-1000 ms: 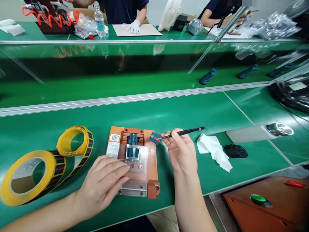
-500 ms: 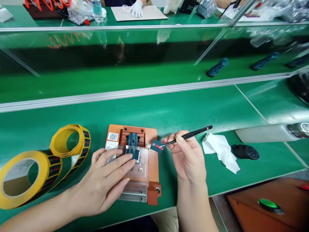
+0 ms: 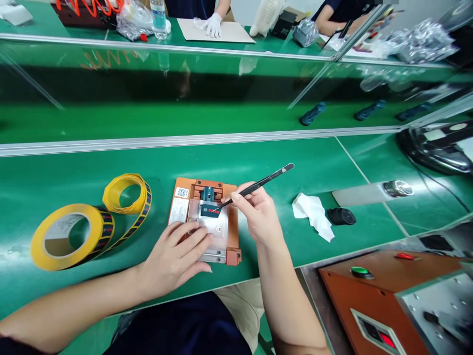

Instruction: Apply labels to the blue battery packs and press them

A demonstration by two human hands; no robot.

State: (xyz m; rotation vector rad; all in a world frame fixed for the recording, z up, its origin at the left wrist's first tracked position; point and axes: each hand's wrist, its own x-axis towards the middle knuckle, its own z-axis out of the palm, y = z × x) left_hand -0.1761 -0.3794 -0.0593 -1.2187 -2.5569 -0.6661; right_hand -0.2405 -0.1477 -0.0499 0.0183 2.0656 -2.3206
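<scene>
In my right hand (image 3: 254, 207) I grip black tweezers (image 3: 258, 184), handle pointing up to the right. Their tips touch a dark label with red and white print (image 3: 210, 211), which lies over the clear plastic cover (image 3: 209, 229) of an orange fixture (image 3: 233, 227); whether it is stuck down I cannot tell. A dark blue tool part (image 3: 208, 193) sits in the fixture, partly hidden under the label and cover. My left hand (image 3: 181, 256) rests flat with fingers spread on the cover's lower left.
Left of the fixture stand a large yellow label roll (image 3: 83, 214) and a smaller coil (image 3: 111, 195). To the right lie a white tissue (image 3: 312, 212), a black cylinder (image 3: 340, 216) and a pale bottle (image 3: 358, 194). An orange control box (image 3: 343, 283) is at lower right. Co-workers sit across the bench.
My right hand has moved left, carrying the label from beside the fixture to over the clear cover. My left hand has slid down the cover. The camera view has shifted.
</scene>
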